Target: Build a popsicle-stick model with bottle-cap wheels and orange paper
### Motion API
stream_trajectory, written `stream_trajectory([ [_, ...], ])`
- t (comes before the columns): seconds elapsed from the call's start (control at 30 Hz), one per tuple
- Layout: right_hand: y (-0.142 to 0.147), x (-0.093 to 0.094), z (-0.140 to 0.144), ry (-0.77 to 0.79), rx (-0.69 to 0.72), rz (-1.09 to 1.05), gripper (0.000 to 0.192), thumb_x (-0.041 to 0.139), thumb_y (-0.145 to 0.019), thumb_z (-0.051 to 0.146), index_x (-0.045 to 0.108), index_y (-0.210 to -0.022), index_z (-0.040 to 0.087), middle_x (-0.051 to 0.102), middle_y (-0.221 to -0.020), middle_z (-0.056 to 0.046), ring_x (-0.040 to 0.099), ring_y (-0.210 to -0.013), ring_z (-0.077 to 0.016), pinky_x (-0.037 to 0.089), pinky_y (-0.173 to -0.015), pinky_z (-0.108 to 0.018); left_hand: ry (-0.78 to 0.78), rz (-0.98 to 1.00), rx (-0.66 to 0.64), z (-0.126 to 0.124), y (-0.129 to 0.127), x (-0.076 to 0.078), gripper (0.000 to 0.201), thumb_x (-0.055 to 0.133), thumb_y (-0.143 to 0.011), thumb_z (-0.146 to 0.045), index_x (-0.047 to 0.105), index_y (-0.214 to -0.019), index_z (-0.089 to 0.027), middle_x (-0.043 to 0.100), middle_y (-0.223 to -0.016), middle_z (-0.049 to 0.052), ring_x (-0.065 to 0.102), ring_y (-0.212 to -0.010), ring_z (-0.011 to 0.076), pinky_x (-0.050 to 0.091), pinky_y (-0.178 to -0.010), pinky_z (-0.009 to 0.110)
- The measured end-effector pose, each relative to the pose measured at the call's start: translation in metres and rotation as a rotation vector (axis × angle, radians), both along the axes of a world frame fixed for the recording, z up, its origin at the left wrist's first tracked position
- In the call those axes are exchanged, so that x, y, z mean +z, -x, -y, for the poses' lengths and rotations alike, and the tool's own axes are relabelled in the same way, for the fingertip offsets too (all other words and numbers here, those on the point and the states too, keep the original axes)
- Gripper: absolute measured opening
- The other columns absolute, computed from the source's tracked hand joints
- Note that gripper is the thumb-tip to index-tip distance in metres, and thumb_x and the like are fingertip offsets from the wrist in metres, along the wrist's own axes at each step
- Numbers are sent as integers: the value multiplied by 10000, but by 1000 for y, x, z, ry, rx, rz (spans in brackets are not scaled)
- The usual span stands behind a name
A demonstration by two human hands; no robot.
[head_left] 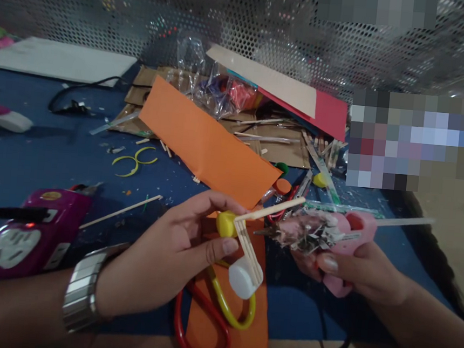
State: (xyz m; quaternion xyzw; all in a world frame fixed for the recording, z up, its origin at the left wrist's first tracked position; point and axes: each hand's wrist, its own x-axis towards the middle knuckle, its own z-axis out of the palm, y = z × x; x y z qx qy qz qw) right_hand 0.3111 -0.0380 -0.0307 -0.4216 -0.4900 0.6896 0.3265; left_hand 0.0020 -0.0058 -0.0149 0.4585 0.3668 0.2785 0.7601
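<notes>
A stick-and-bottle-cap assembly (246,245), held above the blue counter (34,151), has its bundled sticks running from a yellow cap (226,223) at upper left down to a white cap (244,278) at lower right, while a single stick (271,209) points up and right. The left hand (168,252) pinches the yellow cap in a closed grip. The right hand (354,266) is wrapped around a pink glue gun (342,238), its glue-crusted nozzle pointing left at the sticks.

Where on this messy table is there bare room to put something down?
The blue tabletop is mostly bare between the white board, the yellow rings and the purple device. It is crowded around the orange paper and both hands.
</notes>
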Motion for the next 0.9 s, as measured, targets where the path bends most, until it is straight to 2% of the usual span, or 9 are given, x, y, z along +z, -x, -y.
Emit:
stream_trajectory([
  [0.17,2,3,0,0,37,-81,309,822,-896,516,744,-862,219,619,-712,-9,523,-582,-144,389,-528,-269,21,2,8,-1,-1,2,303,839,-966,-301,675,-1217,-257,754,-1015,-8,786,-931,126,645,-819,161],
  [0.3,4,5,-2,-50,31,-44,353,812,-899,535,747,-810,200,651,-703,-33,577,-621,-161,447,-567,-270,-1,2,13,-1,0,2,271,835,-970,-305,694,-1197,-264,749,-1002,-19,779,-918,111,639,-815,142],
  [0.53,7,8,-4,-68,-35,4,289,872,-850,522,818,-842,238,651,-693,-20,552,-618,-148,459,-547,-236,-43,-31,29,-1,0,-1,308,851,-952,-324,691,-1209,-265,763,-1098,12,784,-964,145,666,-861,198],
  [0.63,9,9,-4,-76,3,3,227,881,-863,451,871,-1045,316,641,-733,-3,515,-620,-131,440,-524,-209,-53,-43,19,-1,0,0,304,831,-968,-316,683,-1230,-271,767,-1115,16,787,-975,152,672,-870,215],
  [0.7,7,8,-3,-57,22,10,349,883,-865,421,845,-1209,375,655,-767,6,509,-607,-129,424,-480,-203,-65,-65,12,-1,0,2,303,824,-972,-318,681,-1234,-268,768,-1122,21,789,-980,160,675,-865,222],
  [0.73,6,7,-2,-49,29,18,360,884,-864,419,840,-1220,382,655,-765,9,506,-594,-130,411,-454,-204,-72,-77,10,-1,0,2,298,823,-972,-316,684,-1229,-262,769,-1129,24,790,-989,163,675,-869,223],
  [0.9,-2,0,3,29,19,74,143,871,-868,411,820,-898,281,635,-675,18,481,-480,-121,366,-359,-223,-97,-90,-16,0,0,5,291,838,-963,-315,693,-1206,-249,779,-1112,24,792,-988,153,664,-877,204],
])
